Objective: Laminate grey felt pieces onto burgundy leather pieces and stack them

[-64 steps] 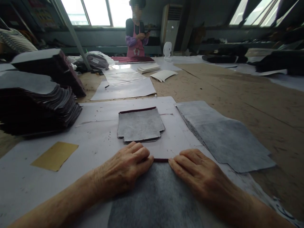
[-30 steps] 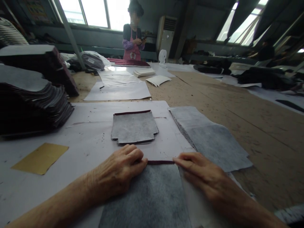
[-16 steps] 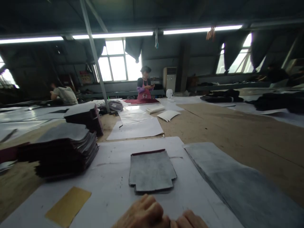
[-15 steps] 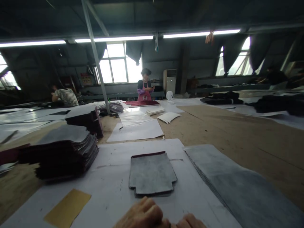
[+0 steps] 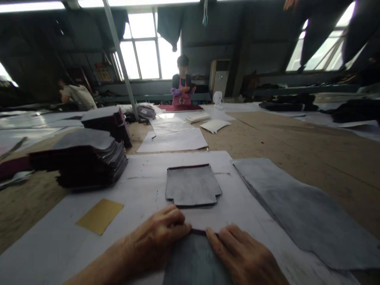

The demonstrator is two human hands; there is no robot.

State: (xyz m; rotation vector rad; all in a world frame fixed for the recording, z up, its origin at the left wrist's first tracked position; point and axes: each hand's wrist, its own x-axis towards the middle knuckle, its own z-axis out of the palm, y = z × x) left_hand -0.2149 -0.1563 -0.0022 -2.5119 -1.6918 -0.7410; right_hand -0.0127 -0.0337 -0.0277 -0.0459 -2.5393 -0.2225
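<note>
A grey piece with a dark folded top edge [image 5: 196, 261] lies at the bottom centre, running out of the frame. My left hand [image 5: 157, 237] has its fingers closed on the left part of that edge. On the right part, my right hand [image 5: 240, 253] presses with its fingers curled together. Just beyond them rests a small stack of grey notched pieces [image 5: 192, 185] with a dark red strip along its far edge. All of this is on white paper [image 5: 142, 213].
Thick dark stacks [image 5: 89, 158] stand at the left, near a yellow card [image 5: 101, 215]. Long grey sheets [image 5: 299, 206] lie at the right. Across the table are a person in a pink apron [image 5: 181, 89], a white fan [image 5: 217, 99] and a slanted pole [image 5: 121, 59].
The view has tipped downward, so the table items sit higher in the frame. Both hands now show more fully, with the grey piece between them visible.
</note>
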